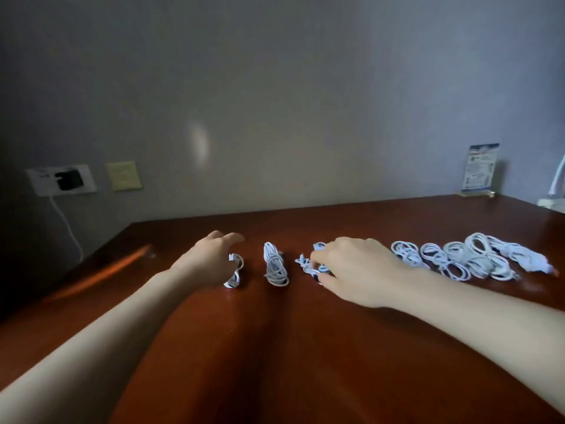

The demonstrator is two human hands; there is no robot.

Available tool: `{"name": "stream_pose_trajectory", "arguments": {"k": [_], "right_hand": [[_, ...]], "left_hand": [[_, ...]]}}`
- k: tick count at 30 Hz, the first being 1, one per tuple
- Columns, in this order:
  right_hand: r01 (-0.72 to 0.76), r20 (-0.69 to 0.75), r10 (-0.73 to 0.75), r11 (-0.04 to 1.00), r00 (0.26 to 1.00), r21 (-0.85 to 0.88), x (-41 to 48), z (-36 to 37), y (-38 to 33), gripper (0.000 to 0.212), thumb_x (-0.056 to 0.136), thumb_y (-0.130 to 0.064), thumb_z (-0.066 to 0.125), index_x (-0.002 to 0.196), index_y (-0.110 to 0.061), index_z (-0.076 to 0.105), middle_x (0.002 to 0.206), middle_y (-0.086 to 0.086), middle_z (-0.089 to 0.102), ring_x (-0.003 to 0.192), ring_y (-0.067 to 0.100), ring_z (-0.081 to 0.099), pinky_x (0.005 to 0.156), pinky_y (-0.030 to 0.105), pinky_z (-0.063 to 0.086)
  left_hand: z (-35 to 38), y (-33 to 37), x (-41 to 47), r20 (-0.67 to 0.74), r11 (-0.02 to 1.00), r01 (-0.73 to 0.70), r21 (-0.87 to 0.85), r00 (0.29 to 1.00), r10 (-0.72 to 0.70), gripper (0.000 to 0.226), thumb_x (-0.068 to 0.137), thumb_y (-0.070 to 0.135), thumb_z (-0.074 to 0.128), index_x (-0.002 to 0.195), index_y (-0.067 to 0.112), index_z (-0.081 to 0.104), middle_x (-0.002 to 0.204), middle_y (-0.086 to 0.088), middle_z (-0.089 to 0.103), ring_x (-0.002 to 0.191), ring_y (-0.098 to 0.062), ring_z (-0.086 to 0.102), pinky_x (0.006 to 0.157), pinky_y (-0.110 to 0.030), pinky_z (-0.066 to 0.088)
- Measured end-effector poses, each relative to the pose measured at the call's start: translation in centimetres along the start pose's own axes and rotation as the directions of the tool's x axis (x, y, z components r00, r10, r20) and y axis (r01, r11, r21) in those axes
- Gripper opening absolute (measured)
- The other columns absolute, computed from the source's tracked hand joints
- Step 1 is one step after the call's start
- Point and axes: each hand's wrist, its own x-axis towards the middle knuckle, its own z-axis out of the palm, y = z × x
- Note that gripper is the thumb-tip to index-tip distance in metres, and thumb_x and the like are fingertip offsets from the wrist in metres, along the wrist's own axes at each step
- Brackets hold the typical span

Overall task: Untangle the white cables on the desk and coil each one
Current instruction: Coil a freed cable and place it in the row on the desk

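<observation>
Right of the middle bundle (275,268), the knotted cable (306,265) was pinched by the right hand (356,270); gentle loosening was advised. Whether anything was gripped by the left hand (205,259) could not be told.

Take the wrapped white cable bundle (275,266) on the brown wooden desk (305,347) as your marker. Just left of it lies a small white cable coil (234,270), with your left hand (208,261) against its left side. Just right sits a tangled white cable knot (307,266), pinched under your right hand (357,270). Farther right runs a row of loose white cable coils (452,260), overlapping. Behind them, far right, stands a printed card stand (480,169).
</observation>
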Motion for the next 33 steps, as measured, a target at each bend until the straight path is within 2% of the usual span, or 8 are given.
{"name": "stream_pose_trajectory", "arguments": {"k": [5, 12, 14, 17, 21, 25, 28, 33], "right_hand": [[-0.146, 0.022, 0.144, 0.981, 0.989, 0.128, 6.1, 2.9, -1.6, 0.033, 0.099, -0.04, 0.036, 0.123, -0.02, 0.046, 0.109, 0.005, 0.06, 0.108, 0.025, 0.05, 0.072, 0.034, 0.038], [-0.34, 0.094, 0.328, 0.923, 0.94, 0.18, 10.4, 8.1, -3.5, 0.048, 0.094, -0.046, 0.043, 0.132, -0.019, 0.034, 0.121, 0.01, 0.059, 0.122, 0.028, 0.041, 0.082, 0.036, 0.034], [-0.327, 0.078, 0.318, 0.92, 0.945, 0.216, 10.7, 8.8, -4.2, 0.048, 0.093, -0.039, 0.047, 0.133, -0.019, 0.031, 0.12, 0.009, 0.059, 0.117, 0.028, 0.044, 0.086, 0.036, 0.035], [-0.294, 0.051, 0.292, 0.908, 0.955, 0.299, 10.0, 8.2, -4.8, 0.054, 0.088, -0.029, 0.055, 0.134, -0.022, 0.028, 0.095, 0.003, 0.059, 0.088, 0.025, 0.053, 0.067, 0.031, 0.037], [-0.267, 0.078, 0.259, 0.874, 0.963, 0.407, 6.9, 6.0, -4.0, 0.052, 0.08, -0.027, 0.06, 0.126, -0.028, 0.036, 0.075, -0.004, 0.05, 0.07, 0.021, 0.051, 0.052, 0.029, 0.033], [-0.212, 0.047, 0.225, 0.801, 0.973, 0.56, 1.0, 2.3, -1.3, 0.042, 0.074, -0.026, 0.064, 0.113, -0.027, 0.051, 0.068, -0.002, 0.058, 0.058, 0.012, 0.049, 0.06, 0.031, 0.04], [-0.198, 0.042, 0.226, 0.736, 0.973, 0.647, -5.2, -0.6, 1.1, 0.042, 0.07, -0.02, 0.066, 0.108, -0.033, 0.054, 0.063, -0.013, 0.056, 0.048, 0.004, 0.046, 0.053, 0.015, 0.037], [-0.199, -0.137, 0.376, 0.725, 0.916, 0.659, -16.4, -2.5, 4.2, 0.045, 0.066, -0.031, 0.064, 0.108, -0.048, 0.054, 0.08, -0.007, 0.058, 0.066, 0.007, 0.055, 0.068, 0.019, 0.047]], "left_hand": [[0.4, -2.8, 1.7, 0.257, 1.0, 0.013, -0.023, 0.966, -0.006, 0.052, 0.083, 0.018, 0.06, 0.13, 0.037, 0.051, 0.147, -0.004, 0.029, 0.134, -0.022, 0.033, 0.1, -0.029, 0.036], [3.1, -3.9, 2.6, 0.265, 0.999, -0.021, 0.038, 0.964, 0.01, 0.061, 0.083, 0.039, 0.064, 0.137, 0.046, 0.037, 0.138, -0.003, 0.033, 0.131, -0.024, 0.026, 0.105, -0.031, 0.03], [3.6, -3.8, 2.7, 0.229, 0.999, -0.001, 0.034, 0.973, -0.006, 0.059, 0.083, 0.045, 0.063, 0.137, 0.045, 0.039, 0.133, -0.002, 0.036, 0.127, -0.024, 0.027, 0.102, -0.032, 0.033], [3.7, -3.0, 2.0, 0.163, 0.999, -0.026, 0.037, 0.986, 0.02, 0.057, 0.081, 0.048, 0.065, 0.133, 0.038, 0.046, 0.122, -0.001, 0.043, 0.119, -0.02, 0.038, 0.094, -0.027, 0.038], [3.8, -0.3, -0.4, 0.105, 0.996, -0.085, 0.029, 0.991, 0.081, 0.048, 0.075, 0.052, 0.067, 0.12, 0.038, 0.055, 0.106, 0.007, 0.046, 0.098, -0.012, 0.049, 0.08, -0.028, 0.048], [3.7, 4.6, -4.1, 0.083, 0.966, -0.236, 0.106, 0.97, 0.228, 0.054, 0.075, 0.061, 0.064, 0.122, 0.037, 0.051, 0.111, 0.008, 0.048, 0.105, -0.013, 0.045, 0.073, -0.027, 0.042], [4.2, 9.4, -7.2, 0.057, 0.926, -0.373, 0.058, 0.927, 0.369, 0.053, 0.076, 0.064, 0.061, 0.12, 0.037, 0.05, 0.112, 0.008, 0.048, 0.11, -0.012, 0.043, 0.072, -0.028, 0.04], [7.6, 16.8, -11.8, -0.044, 0.849, -0.522, -0.085, 0.853, 0.52, 0.052, 0.076, 0.064, 0.059, 0.118, 0.034, 0.047, 0.108, 0.009, 0.042, 0.113, -0.014, 0.036, 0.073, -0.027, 0.035]]}}
